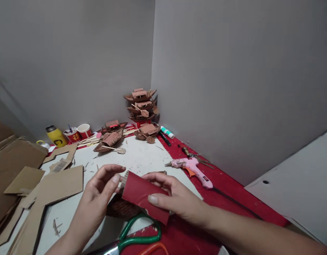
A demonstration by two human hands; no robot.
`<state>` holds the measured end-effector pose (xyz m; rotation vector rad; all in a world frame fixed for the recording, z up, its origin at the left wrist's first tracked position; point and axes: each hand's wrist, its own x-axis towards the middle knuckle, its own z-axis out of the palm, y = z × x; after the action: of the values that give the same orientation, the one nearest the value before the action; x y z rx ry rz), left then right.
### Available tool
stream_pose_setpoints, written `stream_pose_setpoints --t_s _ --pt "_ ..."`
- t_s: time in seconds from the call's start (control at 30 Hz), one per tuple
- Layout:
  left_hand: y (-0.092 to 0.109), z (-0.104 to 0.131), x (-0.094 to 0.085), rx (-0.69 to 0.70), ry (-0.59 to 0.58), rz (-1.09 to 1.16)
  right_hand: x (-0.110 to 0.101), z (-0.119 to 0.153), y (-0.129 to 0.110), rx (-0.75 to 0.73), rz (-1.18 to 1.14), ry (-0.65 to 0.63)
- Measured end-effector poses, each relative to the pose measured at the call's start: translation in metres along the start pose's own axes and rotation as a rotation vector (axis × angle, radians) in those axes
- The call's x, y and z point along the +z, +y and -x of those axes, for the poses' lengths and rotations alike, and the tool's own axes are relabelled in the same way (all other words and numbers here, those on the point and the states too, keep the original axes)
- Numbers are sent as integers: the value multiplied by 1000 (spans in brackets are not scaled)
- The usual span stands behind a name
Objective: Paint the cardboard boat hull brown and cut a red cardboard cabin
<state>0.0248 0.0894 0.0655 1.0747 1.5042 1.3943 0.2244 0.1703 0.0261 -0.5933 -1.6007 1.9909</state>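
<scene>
A piece of red-faced corrugated cardboard [144, 194] is held up slightly tilted in front of me. My right hand [171, 194] grips it at the right, thumb on the red face and fingers behind. At its left end, where bare ribbed corrugation shows, the fingertips and thumb of my left hand [99, 191] close on the edge; the index finger stands a little apart. Beneath lies a dark brown woven-looking hull [121, 208], mostly covered by the cardboard and my hands. Scissors with a green handle [141, 241] lie close below, partly cut off by the frame.
A pink glue gun [191, 168] with its cord lies at the right. Finished model boats [110, 140] and a stack of boats [139, 106] stand at the back. Cardboard sheets [62, 184] cover the left side, near a yellow bottle [56, 136] and paper cups [84, 131].
</scene>
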Motion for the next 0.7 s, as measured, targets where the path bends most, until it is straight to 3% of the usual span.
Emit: stream_pose_setpoints --t_s 0.13,0.27,0.4,0.47,0.63,0.7 --pt "1 4 -3 38 24 -137 -3 4 -9 -169 349 76" --pt "5 12 7 -133 -183 -89 -3 8 -11 -387 649 150" --pt "3 19 17 -240 -311 -4 -5 7 -7 -502 697 111" --pt "1 21 18 -211 -235 23 -7 7 -4 -516 662 156" --pt "2 18 17 -164 111 185 -14 9 1 -538 353 476" --pt "4 16 19 -169 161 239 -13 9 1 -507 226 488"
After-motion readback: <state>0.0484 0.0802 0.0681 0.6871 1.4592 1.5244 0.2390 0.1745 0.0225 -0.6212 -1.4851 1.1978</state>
